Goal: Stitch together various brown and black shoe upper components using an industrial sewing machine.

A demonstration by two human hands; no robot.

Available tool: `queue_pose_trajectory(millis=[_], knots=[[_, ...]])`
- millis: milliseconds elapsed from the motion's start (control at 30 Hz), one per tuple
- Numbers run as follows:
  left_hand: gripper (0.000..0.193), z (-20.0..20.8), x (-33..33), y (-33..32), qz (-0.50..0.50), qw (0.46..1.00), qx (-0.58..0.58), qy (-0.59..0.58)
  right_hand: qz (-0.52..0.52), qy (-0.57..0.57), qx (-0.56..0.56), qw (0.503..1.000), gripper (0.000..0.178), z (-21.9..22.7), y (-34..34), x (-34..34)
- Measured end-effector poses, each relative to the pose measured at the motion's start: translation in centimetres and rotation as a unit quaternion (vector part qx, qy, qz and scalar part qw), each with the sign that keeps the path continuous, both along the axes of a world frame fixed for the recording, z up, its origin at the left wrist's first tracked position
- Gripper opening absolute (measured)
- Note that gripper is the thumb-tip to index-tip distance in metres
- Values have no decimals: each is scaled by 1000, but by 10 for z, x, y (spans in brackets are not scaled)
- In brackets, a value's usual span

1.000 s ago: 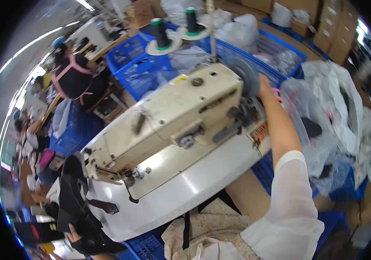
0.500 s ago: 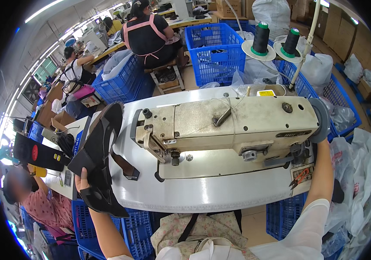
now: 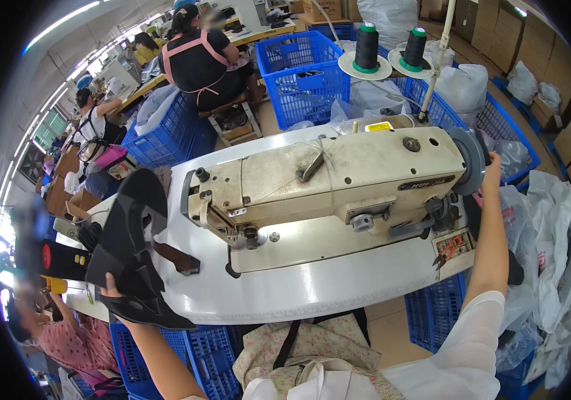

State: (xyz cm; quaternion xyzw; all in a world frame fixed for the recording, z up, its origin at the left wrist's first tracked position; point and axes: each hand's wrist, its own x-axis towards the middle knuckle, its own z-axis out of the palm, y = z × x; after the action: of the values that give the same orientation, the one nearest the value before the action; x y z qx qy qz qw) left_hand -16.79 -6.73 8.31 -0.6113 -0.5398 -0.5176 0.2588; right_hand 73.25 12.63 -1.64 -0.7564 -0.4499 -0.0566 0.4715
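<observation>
My left hand [image 3: 111, 288] is closed on the edge of black flat cut pieces [image 3: 125, 250], which stand raised at the left end of the white table. They look like joined shoe-upper parts, though their exact kind is unclear. A dark strip with a brown face [image 3: 177, 258] lies beside them on the tabletop. The cream sewing machine [image 3: 325, 180] stretches across the middle, its needle end toward the black pieces. At its right end, my right hand [image 3: 492, 167] is curled against the outer side of the grey handwheel [image 3: 467, 160]; some fingers are hidden, and something dark shows there.
Orange-handled snips [image 3: 449, 252] lie at the table's right end. Two black thread cones [image 3: 367, 50] stand behind the machine. Blue crates [image 3: 304, 80] and plastic bags [image 3: 545, 247] surround the table. A co-worker in a pink-patterned top [image 3: 75, 343] sits at left; others work farther back.
My right hand has moved up along the handwheel's side, coming more into sight. My left hand keeps its hold on the black pieces, which have tilted slightly. The whole view has shifted and turned.
</observation>
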Motion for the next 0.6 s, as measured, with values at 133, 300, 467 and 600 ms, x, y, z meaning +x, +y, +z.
queue_pose_trajectory(millis=[133,300,467,600], knots=[[34,18,-87,-59,129,988,-5,-90,-44,52,76,995,73,48,-40,-5],[30,100,41,-95,-2,879,146,-454,49,294,198,934,47,48,-137,16],[30,51,99,-106,165,906,-57,-386,320,322,162,876,29,94,-234,-233],[47,-22,155,-82,37,968,-181,-171,557,460,-75,688,50,38,-255,-370]])
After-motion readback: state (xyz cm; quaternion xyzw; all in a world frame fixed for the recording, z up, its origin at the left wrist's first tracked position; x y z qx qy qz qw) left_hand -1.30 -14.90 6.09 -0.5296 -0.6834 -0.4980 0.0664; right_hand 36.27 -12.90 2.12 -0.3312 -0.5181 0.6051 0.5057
